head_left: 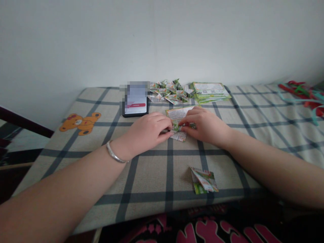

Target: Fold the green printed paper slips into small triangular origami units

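Note:
A printed paper leaflet [180, 114], white and green with a yellow edge, lies partly folded on the checked cloth between my hands. My left hand [153, 130] pinches its near left part, with thumb and fingertips pressed together. Opposite it, my right hand [202, 125] grips the folded part with thumb and index finger. Both hands cover some of the sheet, so its exact folds are hidden. Nearer to me lies a folded paper piece [204, 180] of the same print, untouched.
A phone [136, 101] with its screen lit lies beyond my left hand. Several folded paper pieces [170, 91] are heaped beside it, then a stack of flat leaflets [211, 90]. Coloured ribbons [303, 94] lie at far right. The checked tablecloth [144, 175] meets a wall behind.

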